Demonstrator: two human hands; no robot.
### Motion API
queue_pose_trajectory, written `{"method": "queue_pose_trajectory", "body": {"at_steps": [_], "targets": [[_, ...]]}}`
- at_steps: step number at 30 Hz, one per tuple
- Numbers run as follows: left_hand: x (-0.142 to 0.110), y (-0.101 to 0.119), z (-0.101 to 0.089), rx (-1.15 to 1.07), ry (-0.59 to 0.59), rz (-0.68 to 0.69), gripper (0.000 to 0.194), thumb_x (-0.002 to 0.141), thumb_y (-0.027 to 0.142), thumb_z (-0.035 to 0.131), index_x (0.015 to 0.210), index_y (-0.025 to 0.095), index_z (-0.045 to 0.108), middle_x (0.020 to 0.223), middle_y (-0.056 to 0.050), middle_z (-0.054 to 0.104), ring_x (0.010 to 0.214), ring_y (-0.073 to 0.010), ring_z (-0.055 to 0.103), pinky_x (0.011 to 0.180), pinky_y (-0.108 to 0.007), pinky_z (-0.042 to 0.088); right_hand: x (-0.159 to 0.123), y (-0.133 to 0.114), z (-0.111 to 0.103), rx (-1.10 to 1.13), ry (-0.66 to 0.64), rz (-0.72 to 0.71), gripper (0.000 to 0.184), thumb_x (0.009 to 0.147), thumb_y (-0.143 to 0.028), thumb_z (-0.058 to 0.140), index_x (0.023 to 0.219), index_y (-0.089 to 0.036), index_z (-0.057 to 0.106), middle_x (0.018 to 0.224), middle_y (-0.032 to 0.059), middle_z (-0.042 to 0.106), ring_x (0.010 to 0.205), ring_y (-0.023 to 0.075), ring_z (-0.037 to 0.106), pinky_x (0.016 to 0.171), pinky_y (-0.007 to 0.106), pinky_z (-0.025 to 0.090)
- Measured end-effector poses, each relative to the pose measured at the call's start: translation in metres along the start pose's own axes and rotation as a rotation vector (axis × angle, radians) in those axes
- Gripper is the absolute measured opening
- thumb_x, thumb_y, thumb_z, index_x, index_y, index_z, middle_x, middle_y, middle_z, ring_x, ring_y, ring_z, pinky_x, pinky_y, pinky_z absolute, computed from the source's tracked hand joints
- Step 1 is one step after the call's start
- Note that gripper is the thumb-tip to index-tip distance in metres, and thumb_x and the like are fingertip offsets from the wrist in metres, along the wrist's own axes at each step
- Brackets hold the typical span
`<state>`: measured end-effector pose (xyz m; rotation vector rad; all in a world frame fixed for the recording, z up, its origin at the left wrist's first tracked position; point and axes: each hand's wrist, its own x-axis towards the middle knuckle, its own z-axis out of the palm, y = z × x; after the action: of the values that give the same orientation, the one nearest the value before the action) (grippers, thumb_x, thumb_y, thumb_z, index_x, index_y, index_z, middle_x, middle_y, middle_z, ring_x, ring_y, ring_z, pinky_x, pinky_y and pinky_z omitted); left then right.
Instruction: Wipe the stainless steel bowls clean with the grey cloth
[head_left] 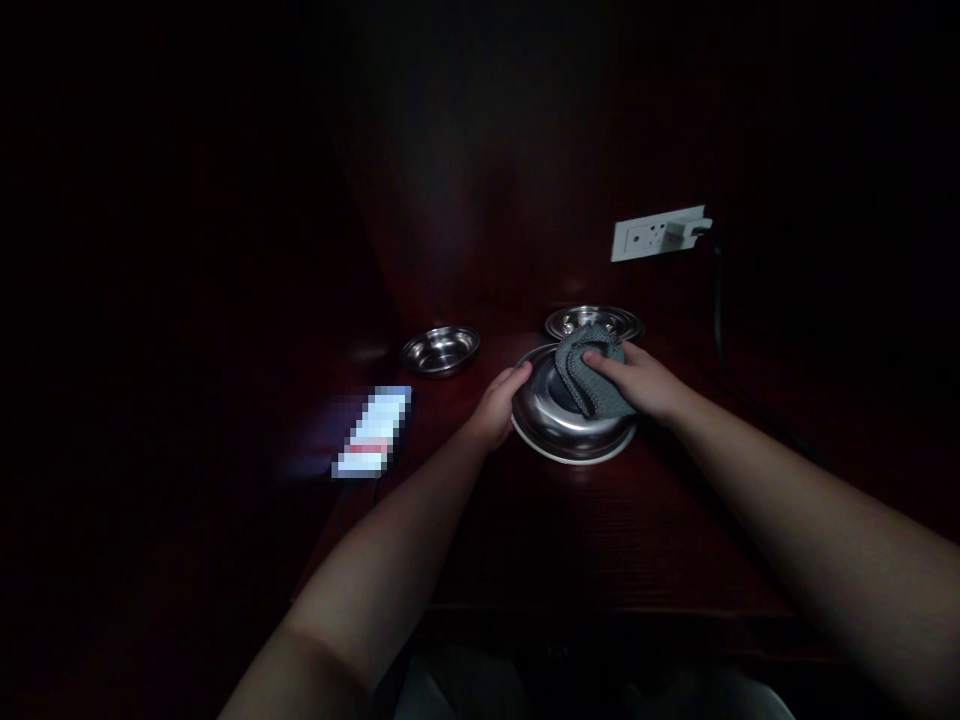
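A shiny stainless steel bowl [570, 432] is between my two hands above the dark red table. The fingers of my left hand [496, 405] are closed on the bowl's left rim, with the thumb on top. In my right hand [646, 382] is a folded grey-green cloth [596, 385], pinched under the thumb and lying against the bowl's upper right part. Whether the bowl faces up or down, I cannot tell. Just behind it stands another steel bowl [596, 318], partly covered by the cloth. A smaller steel bowl [442, 350] rests farther left.
Left of my left forearm lies a phone with a lit, blurred-out screen [375, 430], a cable below it. A socket panel [660, 233] with a plug is on the back wall, and a dark cord [718, 310] hangs from it. The table's front edge [600, 608] is nearest me.
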<state>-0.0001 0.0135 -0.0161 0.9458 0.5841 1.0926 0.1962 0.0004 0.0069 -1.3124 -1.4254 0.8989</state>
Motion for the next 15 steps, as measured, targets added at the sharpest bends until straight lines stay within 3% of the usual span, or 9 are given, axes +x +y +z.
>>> {"method": "queue_pose_trajectory", "body": {"at_steps": [15], "targets": [[-0.0001,-0.0003,0.0005,0.012,0.012,-0.010,0.032,0.072,0.038,0.064,0.094,0.014,0.064,0.092,-0.009,0.069,0.096,-0.0239,0.062,0.093,-0.040,0.041,-0.0009,-0.0031,0.0011,-0.027,0.033,0.000,0.040,0.073,-0.045,0.062,0.104,-0.019,0.060,0.104,0.0100,0.067,0.093,0.0247,0.063,0.088,0.043,0.047]]}}
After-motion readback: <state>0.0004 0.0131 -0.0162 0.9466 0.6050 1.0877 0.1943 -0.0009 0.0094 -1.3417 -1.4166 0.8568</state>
